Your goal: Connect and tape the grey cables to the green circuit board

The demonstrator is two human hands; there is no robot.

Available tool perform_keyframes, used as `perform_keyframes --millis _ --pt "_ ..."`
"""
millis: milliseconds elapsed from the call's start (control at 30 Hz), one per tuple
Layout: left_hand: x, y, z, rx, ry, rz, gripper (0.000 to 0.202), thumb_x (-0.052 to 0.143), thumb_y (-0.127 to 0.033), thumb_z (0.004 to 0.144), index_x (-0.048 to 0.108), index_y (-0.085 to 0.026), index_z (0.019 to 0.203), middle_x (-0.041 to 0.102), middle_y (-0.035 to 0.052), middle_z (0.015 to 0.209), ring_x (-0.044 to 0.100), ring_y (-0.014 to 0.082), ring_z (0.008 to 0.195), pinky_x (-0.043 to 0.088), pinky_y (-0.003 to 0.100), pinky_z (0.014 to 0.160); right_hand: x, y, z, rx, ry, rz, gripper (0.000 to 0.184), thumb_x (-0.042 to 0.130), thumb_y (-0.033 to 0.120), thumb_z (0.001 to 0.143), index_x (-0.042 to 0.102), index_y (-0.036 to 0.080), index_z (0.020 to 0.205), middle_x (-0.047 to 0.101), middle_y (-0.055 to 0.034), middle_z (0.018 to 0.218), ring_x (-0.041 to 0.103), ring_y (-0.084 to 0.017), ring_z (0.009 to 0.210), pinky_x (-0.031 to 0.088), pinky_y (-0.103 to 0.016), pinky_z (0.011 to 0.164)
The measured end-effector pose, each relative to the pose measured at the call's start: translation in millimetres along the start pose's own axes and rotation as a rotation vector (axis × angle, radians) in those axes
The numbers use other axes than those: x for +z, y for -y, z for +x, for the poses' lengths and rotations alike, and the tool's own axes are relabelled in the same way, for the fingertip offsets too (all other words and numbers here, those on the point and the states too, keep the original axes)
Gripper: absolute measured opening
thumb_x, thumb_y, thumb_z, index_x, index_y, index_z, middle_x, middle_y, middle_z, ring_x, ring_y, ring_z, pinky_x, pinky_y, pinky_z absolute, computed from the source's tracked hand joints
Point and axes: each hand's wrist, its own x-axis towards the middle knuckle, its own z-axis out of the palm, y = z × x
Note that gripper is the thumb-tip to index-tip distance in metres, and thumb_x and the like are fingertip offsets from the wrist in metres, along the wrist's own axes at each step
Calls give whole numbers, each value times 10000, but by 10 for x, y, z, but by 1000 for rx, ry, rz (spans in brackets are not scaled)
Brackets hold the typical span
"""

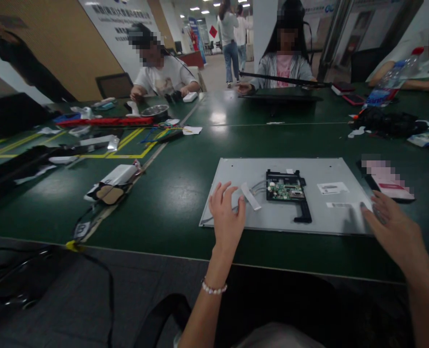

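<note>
A grey metal panel (326, 220) lies flat on the green table (178, 193) in front of me. A green circuit board (285, 189) in a black bracket sits near the panel's middle, with thin wires running left to a white ribbon strip (251, 196). My left hand (227, 217) rests on the panel's left part, fingers spread and open, just left of the strip. My right hand (390, 227) reaches toward the panel's right edge, fingers stretched out, holding nothing. White labels (332, 188) are stuck right of the board.
A wrapped silver part (114, 182) with cables lies to the left. A pink card (390, 181) lies right of the panel. Several people sit across the table with tools, a metal bowl (155, 111) and a black screen (279, 96). The table's near edge runs close to me.
</note>
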Motion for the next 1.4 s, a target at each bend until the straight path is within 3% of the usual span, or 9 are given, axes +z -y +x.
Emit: perform_keyframes --millis 133,333,700,1100,1400 --pt "-24 -27 3 -30 -10 26 205 528 -179 906 578 -202 1103 607 112 1256 446 295 1335 341 555 1099 -6 144 -4 44 19 45 605 500 531 879 482 245 1412 592 -131 1369 625 -368 1146 464 -533 989" --pt "-43 -63 20 -9 13 33 154 537 -155 894 598 -216 1021 625 87 1233 456 292 1329 344 554 1095 50 472 -80 -11 17 40 570 474 528 897 531 231 1381 616 -125 1328 608 -363 1155 469 -566 965" --pt "-41 -86 23 -4 10 8 168 534 -120 885 614 -215 998 625 83 1236 443 282 1340 336 564 1099 392 837 -188 -337 7 12 397 456 406 923 652 188 1191 591 -136 1336 551 -310 1229 444 -505 1024" --pt "-35 -69 38 3 -12 8 155 531 -119 886 622 -207 977 633 87 1211 462 281 1326 353 558 1096 630 1247 -399 -675 129 -171 376 453 309 951 594 208 1284 575 -131 1364 447 -417 1311 430 -640 994" --pt "-56 -61 37 5 -15 -4 162 524 -115 890 627 -207 975 626 88 1227 456 278 1327 348 551 1101 662 1604 -469 -806 288 -237 492 492 468 948 536 243 1383 466 -152 1479 330 -512 1366 340 -691 1039"
